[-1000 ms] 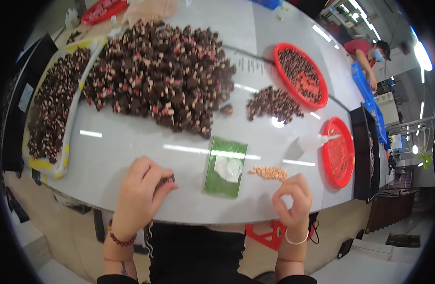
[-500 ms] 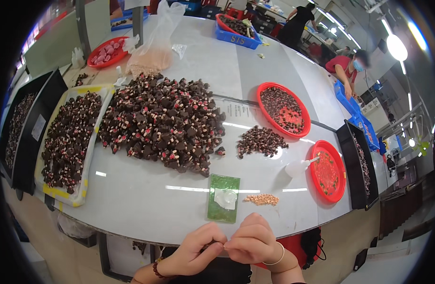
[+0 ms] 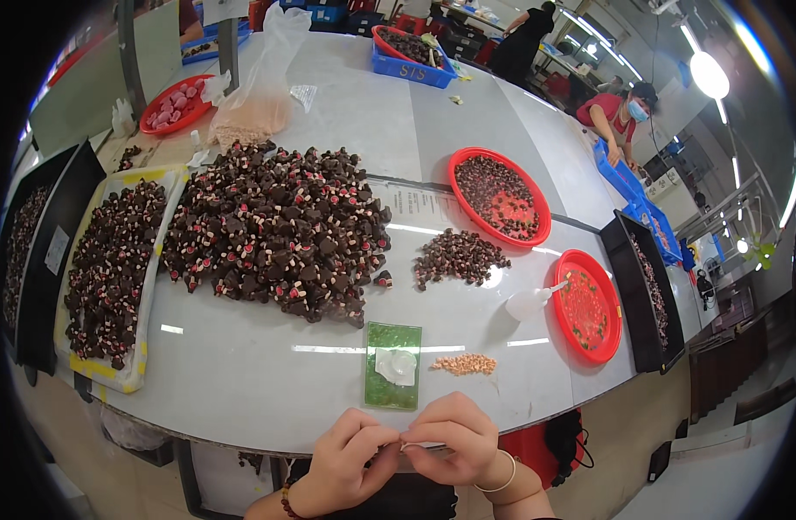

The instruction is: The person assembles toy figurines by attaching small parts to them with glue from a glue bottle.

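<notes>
My left hand [image 3: 353,458] and my right hand [image 3: 455,438] meet at the near table edge, thumbs and fingertips pinched together. Whatever sits between the fingertips is too small and covered to name. Just beyond them lies a green rectangular plate [image 3: 405,329] with a whitish, glossy blob [image 3: 396,367] on it. Right of the plate is a little heap of tan bits [image 3: 465,364]. Farther off, a small pile of dark brown pieces [image 3: 459,258] rests on the table, and a large pile of dark brown figures with pink and cream parts [image 3: 277,230] spreads to the left.
A white squeeze bottle [image 3: 528,304] stands beside a red tray [image 3: 586,308]; another red tray [image 3: 524,212] holds dark pieces. Black bins [image 3: 627,295] flank the table, with a white, yellow-taped tray [image 3: 131,381] at left. A co-worker [image 3: 619,117] bends over blue trays at far right.
The view has shifted slightly, so the table's things sit a little farther left. My hands stay pinched together, with the fingers turned slightly.
</notes>
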Motion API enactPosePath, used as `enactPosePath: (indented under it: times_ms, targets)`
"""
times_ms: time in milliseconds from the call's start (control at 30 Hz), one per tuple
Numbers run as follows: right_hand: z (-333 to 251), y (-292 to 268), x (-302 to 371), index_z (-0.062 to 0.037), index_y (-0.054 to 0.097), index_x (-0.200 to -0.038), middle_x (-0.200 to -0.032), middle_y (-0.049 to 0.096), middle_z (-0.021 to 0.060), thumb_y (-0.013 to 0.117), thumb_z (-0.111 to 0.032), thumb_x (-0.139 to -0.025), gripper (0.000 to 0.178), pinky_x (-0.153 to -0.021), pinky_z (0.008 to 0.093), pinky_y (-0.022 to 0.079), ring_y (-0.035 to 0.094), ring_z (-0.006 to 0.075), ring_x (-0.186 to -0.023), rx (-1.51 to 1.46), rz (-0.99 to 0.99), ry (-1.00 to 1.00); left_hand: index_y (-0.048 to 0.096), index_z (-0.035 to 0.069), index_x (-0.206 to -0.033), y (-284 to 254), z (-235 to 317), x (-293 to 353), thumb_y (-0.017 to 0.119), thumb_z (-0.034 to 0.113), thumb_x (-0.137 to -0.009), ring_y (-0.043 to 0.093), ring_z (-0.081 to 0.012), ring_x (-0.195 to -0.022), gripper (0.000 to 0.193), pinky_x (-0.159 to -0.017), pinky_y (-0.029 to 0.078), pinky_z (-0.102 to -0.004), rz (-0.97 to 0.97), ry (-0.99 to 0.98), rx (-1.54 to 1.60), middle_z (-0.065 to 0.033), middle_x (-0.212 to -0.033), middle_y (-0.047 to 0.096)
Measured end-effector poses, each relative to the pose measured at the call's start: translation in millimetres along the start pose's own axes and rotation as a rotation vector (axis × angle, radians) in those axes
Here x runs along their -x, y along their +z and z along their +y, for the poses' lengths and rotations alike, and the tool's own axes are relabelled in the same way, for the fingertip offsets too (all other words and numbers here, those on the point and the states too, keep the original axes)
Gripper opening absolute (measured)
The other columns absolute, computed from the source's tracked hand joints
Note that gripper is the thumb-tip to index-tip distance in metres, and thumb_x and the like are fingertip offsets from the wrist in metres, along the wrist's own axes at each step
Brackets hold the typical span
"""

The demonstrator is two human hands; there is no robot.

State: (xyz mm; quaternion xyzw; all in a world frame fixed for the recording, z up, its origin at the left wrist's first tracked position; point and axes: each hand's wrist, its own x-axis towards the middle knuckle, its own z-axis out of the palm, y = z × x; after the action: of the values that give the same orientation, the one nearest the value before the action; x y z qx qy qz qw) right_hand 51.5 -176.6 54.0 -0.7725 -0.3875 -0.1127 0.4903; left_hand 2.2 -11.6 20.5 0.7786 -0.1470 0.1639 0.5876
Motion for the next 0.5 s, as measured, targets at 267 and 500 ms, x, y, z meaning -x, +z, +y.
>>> enactPosePath:
  times_ms: [267,500]
  targets:
    - [-2.8,-0.7,0.3,-0.0038,0.065,-0.090,-0.085,0.061,0.0074,0.073,0.001,-0.070,0.022,-0.062,0.0281,0.048,0.058,0.0209,-0.073,-0.055,-0.100,0.189,0.061,0.007,-0.090,-1.3,-4.1,2.7,0.071,-0.002,-0.066,0.053,-0.0185,-0.059,0.027,-0.048,0.044,-0.0278,0.062,0.096,-0.177,-0.0058,-0.079,0.052]
    - [-5.9,-7.0,-7.5,-0.0037,0.061,-0.086,-0.085,0.058,0.0072,0.072,0.000,-0.073,0.017,-0.066,0.0294,0.048,0.057,0.0212,-0.077,-0.093,-0.234,0.251,0.062,0.006,-0.093,-4.8,-7.0,2.1,0.068,-0.001,-0.069,0.052,-0.0181,-0.059,0.025,-0.049,0.043,-0.0269,0.045,0.082,-0.142,-0.0068,-0.081,0.052]
